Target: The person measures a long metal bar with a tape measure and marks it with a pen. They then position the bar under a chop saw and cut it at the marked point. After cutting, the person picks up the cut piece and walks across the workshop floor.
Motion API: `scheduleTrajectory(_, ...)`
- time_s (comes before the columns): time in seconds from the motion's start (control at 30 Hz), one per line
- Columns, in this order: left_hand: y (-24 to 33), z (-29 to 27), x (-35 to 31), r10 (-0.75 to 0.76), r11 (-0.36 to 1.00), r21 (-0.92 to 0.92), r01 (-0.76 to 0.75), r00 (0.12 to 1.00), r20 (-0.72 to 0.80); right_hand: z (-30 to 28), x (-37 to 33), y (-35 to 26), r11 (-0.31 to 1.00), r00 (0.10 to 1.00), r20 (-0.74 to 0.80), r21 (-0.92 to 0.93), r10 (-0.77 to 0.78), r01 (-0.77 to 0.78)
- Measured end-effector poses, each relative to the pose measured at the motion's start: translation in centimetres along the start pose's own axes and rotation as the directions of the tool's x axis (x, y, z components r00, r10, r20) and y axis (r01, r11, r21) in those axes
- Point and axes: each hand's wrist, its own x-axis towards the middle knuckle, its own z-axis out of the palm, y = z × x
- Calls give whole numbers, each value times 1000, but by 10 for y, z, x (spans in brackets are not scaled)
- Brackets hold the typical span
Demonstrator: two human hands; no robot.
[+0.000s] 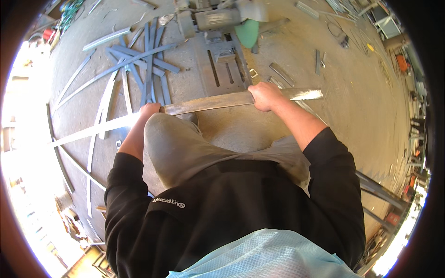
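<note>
A long metal bar [209,103] spans in front of my bent knees, running from the left side to just past my right hand. My right hand [266,96] is closed around it near its right end, where the metal shines brightly. Near my left knee, my left hand [150,110] grips the same bar, its fingers partly hidden. Just beyond the bar lies the slotted metal base [204,69] of a floor-standing cutting machine [215,18], with a small clamp block [225,56] on the base.
Blue-grey metal strips [147,60] lie crossed in a pile at the far left. A green flap [248,33] hangs beside the machine. Short metal offcuts [282,74] and a small square tube piece [253,73] lie to its right. Dark beams [380,190] stand at the right.
</note>
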Motion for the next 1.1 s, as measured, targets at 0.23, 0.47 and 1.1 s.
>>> scheduleTrajectory(0.23,1,3,25,-16,992,129,-1,991,134,23,36,23,997,990,120,15,-77,76)
scheduleTrajectory(0.47,37,-36,25,-35,992,124,10,978,206,26,56,40,971,993,93,233,-68,45)
scheduleTrajectory(1.1,98,-157,-130,6,999,33,-17,952,307,-134,-118,32,936,988,119,348,-99,52)
